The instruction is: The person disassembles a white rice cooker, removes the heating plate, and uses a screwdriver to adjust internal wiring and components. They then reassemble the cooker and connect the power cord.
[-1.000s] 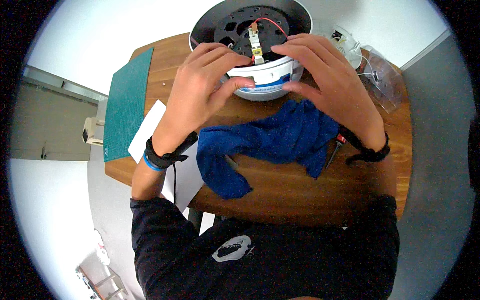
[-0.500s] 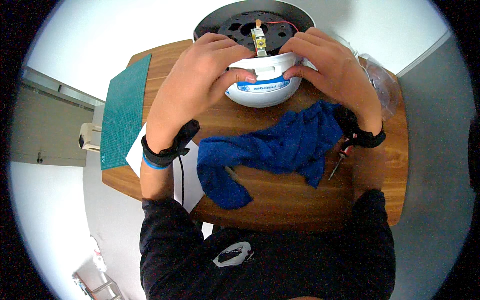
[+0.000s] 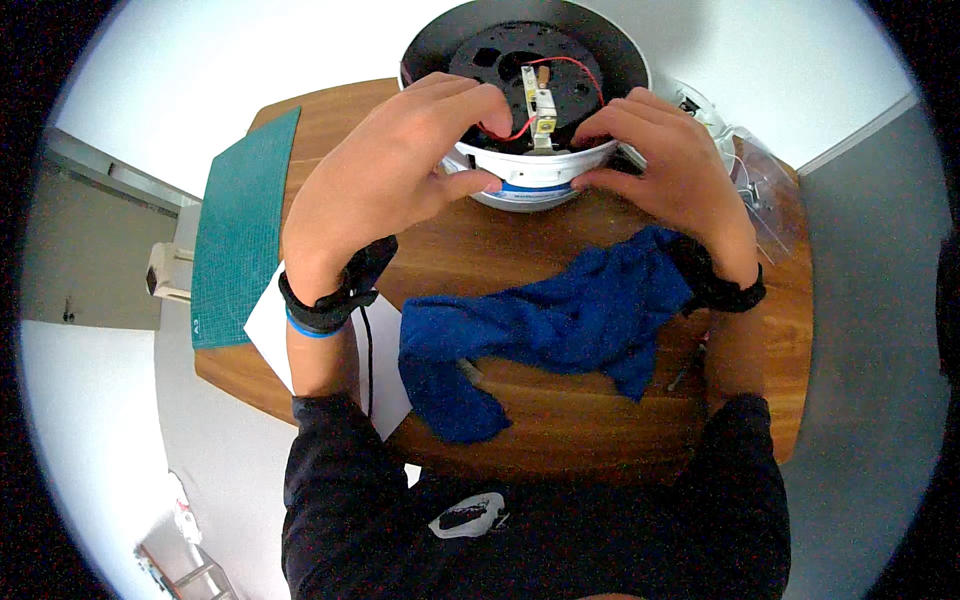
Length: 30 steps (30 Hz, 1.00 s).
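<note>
A round white appliance housing (image 3: pixel 535 170) stands at the far side of the table, its open top tilted toward me. Inside is a black perforated plate (image 3: pixel 490 75), a metal bracket (image 3: pixel 541 110) and a loop of red wire (image 3: pixel 590 68). My left hand (image 3: pixel 400 150) pinches the near rim on the left, thumb outside and fingers over the edge. On the right, my right hand (image 3: pixel 665 150) grips the same rim likewise. A blue band with print on the housing's front is mostly turned out of sight. A crumpled blue cloth (image 3: pixel 560 310) lies nearer me, between my forearms.
A green cutting mat (image 3: pixel 245 230) lies along the left of the wooden table (image 3: pixel 560 410). White paper (image 3: pixel 390 400) sits under my left forearm. A clear plastic bag (image 3: pixel 770 190) is at the back right. A screwdriver (image 3: pixel 680 380) shows barely beside my right forearm.
The housing has tipped toward me and shifted slightly right, showing more of its inside and less of its front. Both hands have moved with its rim. The screwdriver is now more hidden.
</note>
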Tool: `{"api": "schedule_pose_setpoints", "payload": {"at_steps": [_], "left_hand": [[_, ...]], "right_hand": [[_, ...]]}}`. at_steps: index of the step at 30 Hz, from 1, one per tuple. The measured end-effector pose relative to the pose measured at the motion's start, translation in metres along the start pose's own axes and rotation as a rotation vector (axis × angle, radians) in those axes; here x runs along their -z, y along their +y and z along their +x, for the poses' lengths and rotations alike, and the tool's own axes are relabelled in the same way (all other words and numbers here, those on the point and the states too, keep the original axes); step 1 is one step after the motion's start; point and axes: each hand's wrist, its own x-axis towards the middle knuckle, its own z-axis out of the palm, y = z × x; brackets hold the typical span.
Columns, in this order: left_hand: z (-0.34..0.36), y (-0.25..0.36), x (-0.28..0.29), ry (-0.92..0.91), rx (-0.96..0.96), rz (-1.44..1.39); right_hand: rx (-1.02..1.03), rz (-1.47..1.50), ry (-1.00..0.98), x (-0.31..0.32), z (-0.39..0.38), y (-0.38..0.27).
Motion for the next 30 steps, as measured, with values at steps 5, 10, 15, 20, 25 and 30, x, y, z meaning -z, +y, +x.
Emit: {"api": "schedule_pose_setpoints", "payload": {"at_steps": [5,10,15,20,25,30], "left_hand": [[-0.004,0.005,0.006,-0.065,0.036,0.132],[-0.004,0.008,0.005,-0.098,0.040,0.212],[-0.005,0.007,0.002,-0.117,0.003,0.203],[-0.008,0.002,-0.005,-0.083,-0.030,0.202],[-0.006,0.002,0.001,-0.128,0.059,0.137],[-0.004,0.003,-0.009,0.004,0.010,0.131]], "right_hand": [[-0.042,-0.026,0.043,-0.001,0.001,-0.008],[-0.062,0.000,0.085,-0.004,0.006,-0.016],[0.082,-0.039,0.051,-0.008,0.004,-0.015],[0.066,-0.024,0.028,-0.009,0.003,-0.017],[0.061,-0.050,0.075,-0.016,0.004,-0.019],[0.052,-0.025,0.101,-0.016,0.005,-0.013]]}}
